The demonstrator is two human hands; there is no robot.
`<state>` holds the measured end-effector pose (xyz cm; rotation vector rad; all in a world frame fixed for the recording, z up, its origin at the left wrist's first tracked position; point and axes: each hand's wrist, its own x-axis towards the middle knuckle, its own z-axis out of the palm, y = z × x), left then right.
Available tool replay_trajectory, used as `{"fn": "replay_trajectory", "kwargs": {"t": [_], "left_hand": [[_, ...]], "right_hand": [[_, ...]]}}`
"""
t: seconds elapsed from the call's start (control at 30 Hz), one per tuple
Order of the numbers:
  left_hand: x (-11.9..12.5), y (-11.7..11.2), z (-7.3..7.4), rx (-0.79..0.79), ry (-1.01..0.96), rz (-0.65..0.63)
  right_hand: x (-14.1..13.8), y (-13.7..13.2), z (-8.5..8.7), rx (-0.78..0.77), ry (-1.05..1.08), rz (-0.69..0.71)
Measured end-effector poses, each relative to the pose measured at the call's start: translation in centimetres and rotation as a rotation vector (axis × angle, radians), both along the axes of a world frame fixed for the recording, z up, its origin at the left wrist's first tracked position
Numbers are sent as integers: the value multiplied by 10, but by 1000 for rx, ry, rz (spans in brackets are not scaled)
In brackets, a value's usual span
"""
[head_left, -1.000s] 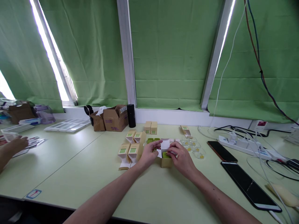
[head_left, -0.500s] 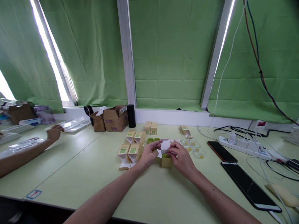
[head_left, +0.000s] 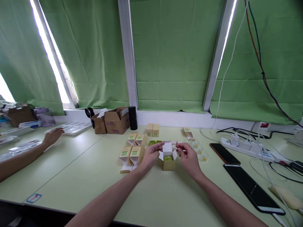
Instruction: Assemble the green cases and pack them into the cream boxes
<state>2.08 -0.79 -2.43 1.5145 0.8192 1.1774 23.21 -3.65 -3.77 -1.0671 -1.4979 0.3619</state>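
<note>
A small open cardboard box (head_left: pixel 168 165) stands upright in front of me, its white inner flaps spread and its tall back flap raised. Inside it sits a round green container (head_left: pixel 168 158). The fingers of my left hand (head_left: pixel 151 156) close on the box's raised flap at its left side. My right hand (head_left: pixel 190 158) is just right of the box, its thumb and fingers curved and apart, close to the right flap. Behind the box, partly hidden by my hands, are green containers (head_left: pixel 151 142). Clear round plastic pieces with yellow spots (head_left: pixel 202 155) lie beyond my right hand.
Several open tan boxes (head_left: pixel 134 153) stand to the left, and two tan boxes (head_left: pixel 152 130) stand behind. A phone (head_left: pixel 253 188), another phone (head_left: pixel 224 153) and a power strip (head_left: pixel 248 148) lie right. Another person's hand (head_left: pixel 53 136) touches a clear tray (head_left: pixel 73 127).
My right hand has moved back to the right, away from the box opening, so the green container and right flap now show. My left hand has stayed. The other person's hand shifted slightly left.
</note>
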Motion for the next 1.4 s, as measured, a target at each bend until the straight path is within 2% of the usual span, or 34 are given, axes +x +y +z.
{"fn": "replay_trajectory", "kwargs": {"t": [0.2, 0.53, 1.1, 1.4], "left_hand": [[0, -1, 2, -9, -6, 4], [3, 0, -3, 16, -17, -18], [10, -10, -6, 86, 139, 33], [14, -11, -7, 71, 111, 21]], "right_hand": [[-2, 9, -14, -146, 175, 66], [-4, 15, -22, -166, 239, 105], [-6, 14, -22, -199, 296, 147], [-7, 11, -19, -231, 342, 181]]}}
